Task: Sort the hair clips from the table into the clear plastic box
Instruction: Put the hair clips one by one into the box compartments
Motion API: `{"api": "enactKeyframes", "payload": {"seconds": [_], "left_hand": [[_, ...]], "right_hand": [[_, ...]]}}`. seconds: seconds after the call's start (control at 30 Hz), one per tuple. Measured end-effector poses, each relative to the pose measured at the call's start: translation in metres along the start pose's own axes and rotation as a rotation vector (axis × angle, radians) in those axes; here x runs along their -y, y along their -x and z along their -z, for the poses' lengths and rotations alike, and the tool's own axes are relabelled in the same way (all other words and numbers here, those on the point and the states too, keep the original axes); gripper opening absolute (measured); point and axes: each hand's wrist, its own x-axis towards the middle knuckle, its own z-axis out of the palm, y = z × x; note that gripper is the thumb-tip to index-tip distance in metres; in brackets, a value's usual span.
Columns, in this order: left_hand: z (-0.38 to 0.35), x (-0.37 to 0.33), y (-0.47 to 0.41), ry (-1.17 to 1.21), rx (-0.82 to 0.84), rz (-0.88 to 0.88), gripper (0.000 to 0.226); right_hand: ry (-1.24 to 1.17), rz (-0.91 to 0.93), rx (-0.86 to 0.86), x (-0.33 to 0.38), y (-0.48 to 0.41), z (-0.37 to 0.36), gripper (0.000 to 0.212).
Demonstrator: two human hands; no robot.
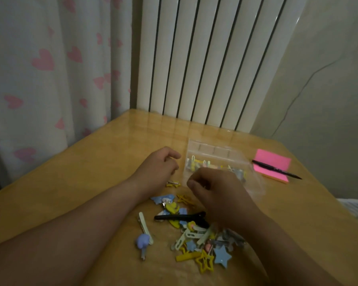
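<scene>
The hair clips (pixel 194 234) lie in a loose heap on the near middle of the wooden table (pixel 70 182), with a few strays around it: a long black clip (pixel 180 217) across the heap's top, a pale bar clip with a lilac charm (pixel 144 236) to the left, yellow and blue star shapes at the near edge. Just beyond the heap sits the clear plastic box (pixel 219 159), shallow and see-through, with some pastel clips already inside along its far-left part.

The right hand (pixel 217 193) is curled over the box's near edge, fingers bunched as if pinching something small; whether it holds a clip I cannot tell. The left hand (pixel 159 166) rests loosely curled just left of the box, and I cannot tell if anything is in it either.

To do this step well, I judge it best to carry one clip at a time and let go low over the box, since the hard, glossy plastic pieces would likely skid or bounce. The tangled metal springs may snag neighbours, so lifting from the heap's edge looks safer.

Far right, a black pen (pixel 277 169) lies across a pink sticky-note pad (pixel 273 159)
</scene>
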Motion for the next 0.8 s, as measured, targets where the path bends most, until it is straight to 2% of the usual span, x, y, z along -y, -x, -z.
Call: {"api": "enactKeyframes", "payload": {"seconds": [0.13,0.27,0.6,0.8], "left_hand": [[0.001,0.000,0.001,-0.145,0.036,-0.026,0.021],[-0.001,-0.001,0.003,-0.188,0.033,-0.035,0.018],[-0.005,0.002,0.004,-0.145,-0.011,-0.071,0.015],[-0.006,0.003,0.003,-0.127,0.004,-0.071,0.013]], "right_hand": [[0.140,0.003,0.124,-0.006,0.003,0.001,0.019],[0.170,-0.047,0.209,-0.002,0.004,0.001,0.025],[0.248,-0.142,0.310,0.012,0.003,0.005,0.018],[0.139,-0.167,0.355,0.007,0.004,0.010,0.010]]}}
